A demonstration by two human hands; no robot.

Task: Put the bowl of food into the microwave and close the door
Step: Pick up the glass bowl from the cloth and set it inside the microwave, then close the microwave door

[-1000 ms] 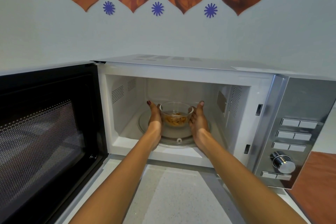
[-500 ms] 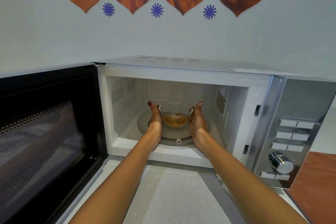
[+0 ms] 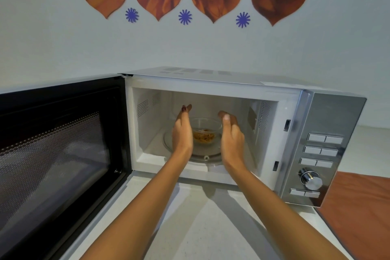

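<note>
A clear glass bowl [image 3: 205, 132] with orange-brown food rests on the glass turntable [image 3: 202, 154] inside the white microwave [image 3: 232, 88]. My left hand [image 3: 182, 133] is raised just left of the bowl, fingers straight and apart from it. To the bowl's right, my right hand [image 3: 231, 136] is also lifted off it, fingers loosely curled and holding nothing. The black microwave door [image 3: 57, 150] stands wide open to the left.
The silver control panel [image 3: 320, 150] with buttons and a knob [image 3: 311, 179] is at the right. An orange mat [image 3: 358, 213] lies on the white counter [image 3: 196, 224] beyond it. The wall with orange decorations stands close behind.
Both hands have let go of the bowl and lifted up and back from it. The bowl stays on the turntable. The camera has shifted slightly.
</note>
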